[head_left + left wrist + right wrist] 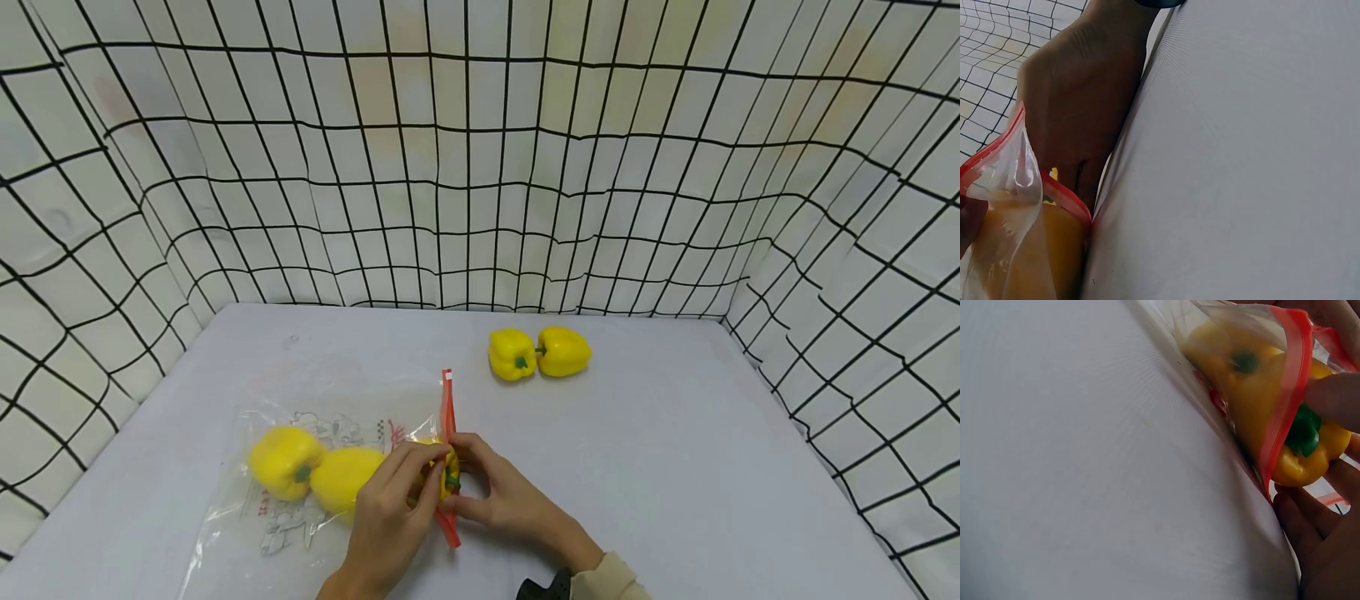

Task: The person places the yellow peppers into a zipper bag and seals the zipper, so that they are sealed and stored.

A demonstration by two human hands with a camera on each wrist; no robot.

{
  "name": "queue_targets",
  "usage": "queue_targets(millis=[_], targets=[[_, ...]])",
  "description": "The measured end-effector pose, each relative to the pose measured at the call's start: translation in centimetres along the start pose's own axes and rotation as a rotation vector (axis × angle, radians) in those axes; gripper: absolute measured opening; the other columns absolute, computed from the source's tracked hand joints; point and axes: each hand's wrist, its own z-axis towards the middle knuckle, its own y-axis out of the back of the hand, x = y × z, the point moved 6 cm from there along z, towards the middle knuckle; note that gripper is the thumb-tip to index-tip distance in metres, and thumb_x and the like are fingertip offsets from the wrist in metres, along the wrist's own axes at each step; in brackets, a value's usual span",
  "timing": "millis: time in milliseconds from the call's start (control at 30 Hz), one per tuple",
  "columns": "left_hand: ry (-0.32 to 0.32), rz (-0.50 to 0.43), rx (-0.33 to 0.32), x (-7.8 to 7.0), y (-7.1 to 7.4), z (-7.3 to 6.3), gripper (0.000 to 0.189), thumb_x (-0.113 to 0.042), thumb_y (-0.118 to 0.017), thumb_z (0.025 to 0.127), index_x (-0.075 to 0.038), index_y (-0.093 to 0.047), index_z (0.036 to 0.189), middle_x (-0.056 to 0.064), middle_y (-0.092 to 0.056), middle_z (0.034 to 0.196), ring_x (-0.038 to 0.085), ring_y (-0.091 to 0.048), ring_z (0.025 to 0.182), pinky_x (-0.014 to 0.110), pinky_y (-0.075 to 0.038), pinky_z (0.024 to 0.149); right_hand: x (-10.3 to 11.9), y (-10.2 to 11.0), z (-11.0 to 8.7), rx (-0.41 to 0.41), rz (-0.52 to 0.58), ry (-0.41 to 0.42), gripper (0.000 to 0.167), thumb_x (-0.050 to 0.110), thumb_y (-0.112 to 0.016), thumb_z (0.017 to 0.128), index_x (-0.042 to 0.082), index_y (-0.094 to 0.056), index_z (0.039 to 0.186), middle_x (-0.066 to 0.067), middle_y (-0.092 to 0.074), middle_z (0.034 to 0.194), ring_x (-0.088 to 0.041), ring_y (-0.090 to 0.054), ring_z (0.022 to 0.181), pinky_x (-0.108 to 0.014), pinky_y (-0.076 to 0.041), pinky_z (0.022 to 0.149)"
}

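Note:
A clear zip bag (225,533) with a red zip strip (448,400) lies on the table, its mouth toward the right. Inside it are two yellow bell peppers, one at the left (281,462) and one beside it (341,479). At the mouth is another yellow bell pepper (1300,470) with a green stem, partly inside. My right hand (517,504) holds this pepper from the right, fingers and thumb around its stem end. My left hand (393,500) pinches the bag's edge by the mouth; the left wrist view shows its thumb (969,222) against the plastic.
Two more yellow bell peppers, one left (512,354) and one right (564,351), lie at the back of the white table (675,450). Black netting (465,158) over white walls stands behind the table and along both sides.

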Motion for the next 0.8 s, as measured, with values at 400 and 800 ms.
queue_targets(millis=[400,800], targets=[[-0.018,0.008,-0.029,-0.2,0.3,0.1,0.037,0.01,-0.082,0.081,-0.008,-0.074,0.113,-0.001,-0.071,0.104,0.012,-0.069,0.088,0.006,-0.052,0.088,0.2,0.4,0.3,-0.119,-0.075,0.173,0.038,0.019,-0.068,0.102,0.022,-0.063,0.139,-0.001,-0.061,0.141,-0.017,-0.062,0.118,-0.029,-0.058,0.099],[-0.013,-0.019,-0.018,0.0,0.1,0.0,0.036,0.01,-0.081,0.082,-0.007,-0.074,0.113,0.001,-0.071,0.105,0.014,-0.07,0.088,0.006,-0.051,0.09,0.3,1.2,0.0,-0.258,-0.023,0.166,0.026,0.01,-0.07,0.1,0.015,-0.065,0.125,-0.008,-0.068,0.12,-0.011,-0.064,0.103,-0.027,-0.063,0.081]])
